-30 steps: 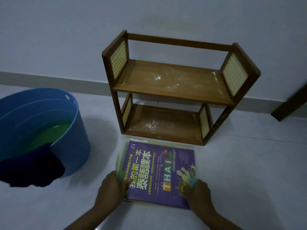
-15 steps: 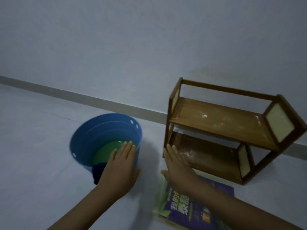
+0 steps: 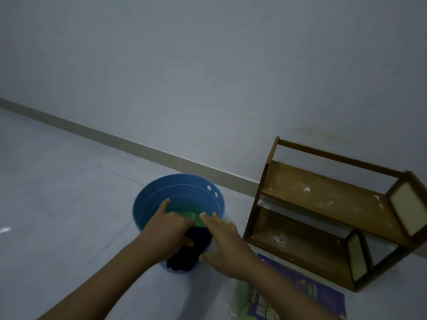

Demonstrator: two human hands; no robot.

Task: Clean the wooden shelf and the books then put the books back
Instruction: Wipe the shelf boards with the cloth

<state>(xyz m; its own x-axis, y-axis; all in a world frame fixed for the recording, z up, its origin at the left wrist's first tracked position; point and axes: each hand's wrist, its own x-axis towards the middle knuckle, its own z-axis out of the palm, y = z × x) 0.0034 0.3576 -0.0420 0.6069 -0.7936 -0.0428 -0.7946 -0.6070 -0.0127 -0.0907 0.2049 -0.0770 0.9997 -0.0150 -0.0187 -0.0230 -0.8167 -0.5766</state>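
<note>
A two-tier wooden shelf (image 3: 328,199) stands empty against the wall on the right, with white dust on both boards. A purple book (image 3: 307,294) lies flat on the floor in front of it, partly under my right forearm. To the left stands a blue bucket (image 3: 147,204) with greenish water, and a dark cloth (image 3: 191,252) hangs over its near rim. My left hand (image 3: 166,229) grips the cloth at the rim. My right hand (image 3: 224,243) hovers flat beside the cloth, fingers apart, holding nothing.
Pale tiled floor (image 3: 57,215) spreads left of the bucket. A grey skirting board (image 3: 115,142) runs along the plain wall behind. A green-edged book or sheet (image 3: 242,299) sticks out under the purple book.
Both hands left the purple book and moved left to the bucket. My left hand has closed on the dark cloth. The view swung left and upward.
</note>
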